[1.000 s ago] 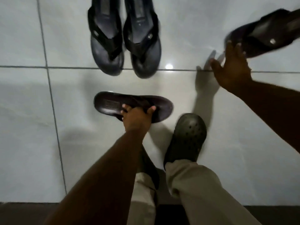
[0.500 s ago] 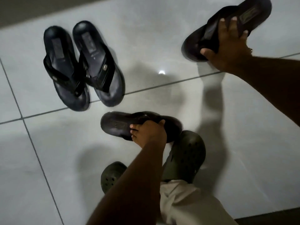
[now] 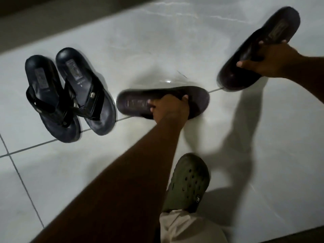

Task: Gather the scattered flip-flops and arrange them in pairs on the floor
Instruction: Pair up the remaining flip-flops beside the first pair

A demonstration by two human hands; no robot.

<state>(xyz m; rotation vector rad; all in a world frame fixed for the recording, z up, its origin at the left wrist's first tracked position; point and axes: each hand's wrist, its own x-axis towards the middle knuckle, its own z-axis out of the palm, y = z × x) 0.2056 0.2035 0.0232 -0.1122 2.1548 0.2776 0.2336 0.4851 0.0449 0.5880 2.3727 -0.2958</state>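
Observation:
Two black flip-flops (image 3: 52, 97) (image 3: 85, 95) lie side by side as a pair on the white tiled floor (image 3: 52, 172) at the left. My left hand (image 3: 169, 109) grips a dark brown flip-flop (image 3: 138, 102) that lies sideways at the centre, just right of the black pair. My right hand (image 3: 268, 62) holds a second dark brown flip-flop (image 3: 273, 35) at the upper right, tilted, its toe end near the floor.
My foot in an olive-green perforated clog (image 3: 189, 183) stands at the lower centre, with a beige trouser leg (image 3: 189, 227) below it. A darker floor strip (image 3: 43, 16) runs along the top left. Grey grout lines cross the tiles.
My left hand has carried its brown flip-flop up beside the black pair. My right hand has closed on the other brown flip-flop and tilted it. The view has swung left.

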